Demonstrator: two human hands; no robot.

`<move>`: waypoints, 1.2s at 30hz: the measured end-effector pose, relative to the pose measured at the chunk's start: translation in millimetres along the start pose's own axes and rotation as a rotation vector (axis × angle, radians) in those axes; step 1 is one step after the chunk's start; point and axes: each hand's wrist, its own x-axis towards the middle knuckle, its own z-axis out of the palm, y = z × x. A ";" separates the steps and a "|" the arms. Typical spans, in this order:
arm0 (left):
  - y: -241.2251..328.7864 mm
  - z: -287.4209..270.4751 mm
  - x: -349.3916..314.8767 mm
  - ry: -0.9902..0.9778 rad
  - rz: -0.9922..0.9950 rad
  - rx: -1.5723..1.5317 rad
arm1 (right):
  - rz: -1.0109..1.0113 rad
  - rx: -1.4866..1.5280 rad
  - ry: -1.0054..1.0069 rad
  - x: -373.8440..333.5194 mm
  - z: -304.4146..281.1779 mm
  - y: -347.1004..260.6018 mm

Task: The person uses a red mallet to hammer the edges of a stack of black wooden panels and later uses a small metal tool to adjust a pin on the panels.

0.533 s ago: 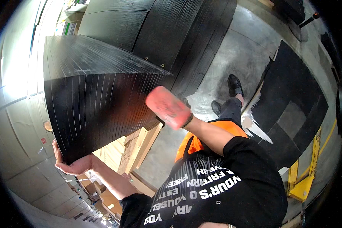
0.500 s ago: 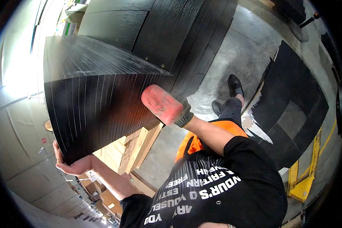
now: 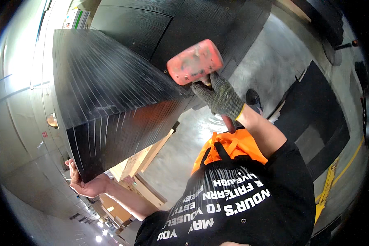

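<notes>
A thick stack of thin black boards [image 3: 110,98] fans toward me at the left, its many edges showing as pale lines. My left hand [image 3: 91,185], bare, cups the stack's near lower corner, with the fingers up one side and the palm below. My right hand [image 3: 222,96] wears a dark knit glove and is closed round the handle of a mallet [image 3: 194,61]. Its scuffed red head is raised over the right end of the stack, with the short visible part of the handle mostly inside my fist.
Large black wood-grain boards [image 3: 205,28] lie beyond the stack. Pale wooden lumber [image 3: 145,158] shows beneath it, near cardboard boxes [image 3: 118,210]. At right, a torn black sheet [image 3: 315,110] lies on the concrete floor [image 3: 184,139], beside a yellow metal frame [image 3: 326,192].
My right hand has lifted the mallet up and away from the stack's edge face, turning its head. The left hand stays at the corner. More of the stack's top shows now.
</notes>
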 end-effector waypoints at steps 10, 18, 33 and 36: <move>10.8 18.9 -1.9 0.228 -0.223 -0.014 | 0.026 0.229 -0.456 50.6 -2.4 -36.7; 10.6 4.3 0.6 0.248 -0.252 -0.041 | 0.004 0.126 -0.587 60.8 -5.1 -41.2; 11.1 14.5 -0.6 0.300 -0.294 0.032 | -0.020 -0.055 -0.449 69.9 -6.3 -38.5; 7.5 6.8 -2.0 0.270 -0.279 -0.033 | 0.099 0.020 -0.608 64.2 -5.2 -30.1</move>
